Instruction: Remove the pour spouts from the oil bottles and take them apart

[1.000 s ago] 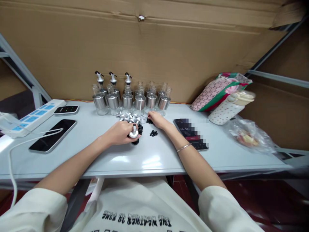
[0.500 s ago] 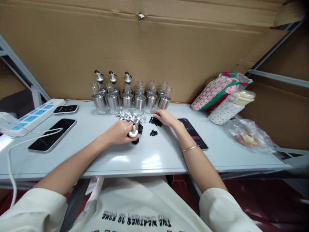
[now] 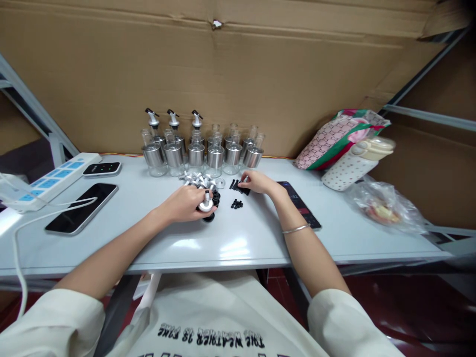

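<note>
My left hand (image 3: 188, 203) is closed around a silver bottle pourer (image 3: 206, 203), its round base toward me. Black ring-shaped stoppers (image 3: 216, 198) lie by its fingertips, one more (image 3: 208, 217) just below. Loose silver pourer parts (image 3: 197, 179) are heaped behind this hand. My right hand (image 3: 256, 181) is at a row of black stick-like pieces (image 3: 235, 186), thumb and fingers pinched together over them. Whatever sits between those fingertips is too small to make out. A cluster of small black pieces (image 3: 236, 204) lies nearer to me.
Glass bottles with metal sleeves (image 3: 196, 154) stand in rows at the back; three carry pourers (image 3: 173, 118). Left are a phone (image 3: 82, 208), a small device (image 3: 102, 169) and a power strip (image 3: 55, 181). Right are another phone (image 3: 303, 210), a tumbler (image 3: 347, 171), a bag (image 3: 330, 141) and a plastic bag (image 3: 386, 210).
My right hand has shifted slightly right and toward me over the black stick-like pieces, its fingertips drawing closer together. My left hand keeps its hold on the pourer.
</note>
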A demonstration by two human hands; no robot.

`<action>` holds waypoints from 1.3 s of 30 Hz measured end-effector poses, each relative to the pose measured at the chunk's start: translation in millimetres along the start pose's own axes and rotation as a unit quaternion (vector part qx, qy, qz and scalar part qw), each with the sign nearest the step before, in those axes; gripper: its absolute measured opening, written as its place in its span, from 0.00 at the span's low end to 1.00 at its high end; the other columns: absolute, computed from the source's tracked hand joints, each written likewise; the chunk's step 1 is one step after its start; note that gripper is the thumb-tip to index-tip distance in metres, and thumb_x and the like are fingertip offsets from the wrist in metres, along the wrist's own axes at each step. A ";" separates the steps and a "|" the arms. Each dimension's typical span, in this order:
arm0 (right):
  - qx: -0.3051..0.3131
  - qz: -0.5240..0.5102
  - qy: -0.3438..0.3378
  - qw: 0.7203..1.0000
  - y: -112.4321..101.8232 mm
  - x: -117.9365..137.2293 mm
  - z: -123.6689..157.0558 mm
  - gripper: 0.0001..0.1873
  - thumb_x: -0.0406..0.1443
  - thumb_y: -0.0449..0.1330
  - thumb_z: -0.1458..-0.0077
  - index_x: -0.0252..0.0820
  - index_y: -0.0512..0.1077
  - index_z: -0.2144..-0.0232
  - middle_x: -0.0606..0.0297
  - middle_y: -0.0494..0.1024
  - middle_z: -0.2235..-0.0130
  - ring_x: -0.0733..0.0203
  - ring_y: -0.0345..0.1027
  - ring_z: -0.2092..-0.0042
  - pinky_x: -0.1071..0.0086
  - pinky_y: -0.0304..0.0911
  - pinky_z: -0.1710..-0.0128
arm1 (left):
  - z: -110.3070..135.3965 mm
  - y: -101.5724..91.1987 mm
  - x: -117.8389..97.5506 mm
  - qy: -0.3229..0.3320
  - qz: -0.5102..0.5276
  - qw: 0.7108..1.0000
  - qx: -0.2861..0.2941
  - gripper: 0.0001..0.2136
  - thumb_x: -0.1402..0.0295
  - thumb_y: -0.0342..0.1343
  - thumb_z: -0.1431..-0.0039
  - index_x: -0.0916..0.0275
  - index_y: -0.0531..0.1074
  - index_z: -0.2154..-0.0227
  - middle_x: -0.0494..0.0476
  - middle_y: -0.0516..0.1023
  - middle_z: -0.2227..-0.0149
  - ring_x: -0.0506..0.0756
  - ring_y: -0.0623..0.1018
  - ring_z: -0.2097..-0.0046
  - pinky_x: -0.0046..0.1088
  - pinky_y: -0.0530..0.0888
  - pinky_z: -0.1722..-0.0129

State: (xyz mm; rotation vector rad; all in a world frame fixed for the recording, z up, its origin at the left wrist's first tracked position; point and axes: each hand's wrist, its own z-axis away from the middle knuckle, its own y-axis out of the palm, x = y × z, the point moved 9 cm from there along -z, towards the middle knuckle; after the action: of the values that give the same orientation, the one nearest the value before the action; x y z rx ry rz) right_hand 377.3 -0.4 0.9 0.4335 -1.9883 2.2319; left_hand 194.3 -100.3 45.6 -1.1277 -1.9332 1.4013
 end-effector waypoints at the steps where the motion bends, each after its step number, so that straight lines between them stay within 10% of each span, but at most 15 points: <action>1: 0.001 -0.003 0.006 1.000 -3.2 -2.4 1.6 0.13 0.39 0.58 0.44 0.37 0.73 0.60 0.56 0.78 0.60 0.60 0.70 0.62 0.73 0.60 0.64 | 0.0 0.5 0.4 -0.001 0.001 1.000 0.001 0.13 0.58 0.49 0.41 0.63 0.69 0.70 0.53 0.73 0.77 0.54 0.74 0.74 0.29 0.66 0.69; 17: 0.075 -0.153 0.107 0.980 2.5 -19.8 20.4 0.10 0.31 0.64 0.52 0.37 0.72 0.64 0.67 0.72 0.85 0.62 0.70 0.81 0.72 0.66 0.80 | -0.2 1.0 0.2 -0.002 0.007 1.000 0.004 0.13 0.58 0.48 0.41 0.63 0.69 0.71 0.53 0.73 0.77 0.54 0.73 0.74 0.29 0.65 0.70; 23: 0.074 -0.157 0.108 0.979 7.7 -24.0 15.1 0.07 0.31 0.63 0.53 0.38 0.70 0.80 0.64 0.73 0.85 0.62 0.69 0.82 0.72 0.67 0.82 | -0.6 1.4 -0.2 0.001 -0.005 1.000 0.004 0.13 0.58 0.49 0.41 0.63 0.69 0.70 0.53 0.72 0.77 0.53 0.73 0.74 0.28 0.65 0.70; 35: 0.052 -0.193 0.121 0.972 3.3 -23.5 15.7 0.09 0.29 0.58 0.48 0.37 0.68 0.79 0.59 0.75 0.82 0.59 0.73 0.77 0.68 0.70 0.74 | -0.4 1.4 0.3 0.004 -0.014 1.000 0.005 0.14 0.57 0.47 0.40 0.63 0.69 0.70 0.53 0.72 0.77 0.53 0.73 0.74 0.29 0.65 0.70; 39: -0.038 -0.161 0.088 0.982 -23.4 -6.3 21.7 0.07 0.33 0.57 0.45 0.37 0.69 0.75 0.61 0.74 0.80 0.60 0.71 0.76 0.68 0.67 0.69 | -0.5 0.8 -1.1 0.008 -0.033 0.999 0.012 0.18 0.53 0.46 0.39 0.63 0.70 0.71 0.52 0.70 0.80 0.53 0.71 0.76 0.28 0.63 0.72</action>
State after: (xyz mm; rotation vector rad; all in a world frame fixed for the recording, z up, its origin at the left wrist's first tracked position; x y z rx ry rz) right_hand 392.7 -18.2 23.4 0.4893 -1.7639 1.9211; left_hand 195.6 -100.9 45.1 -1.0512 -1.9196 1.3745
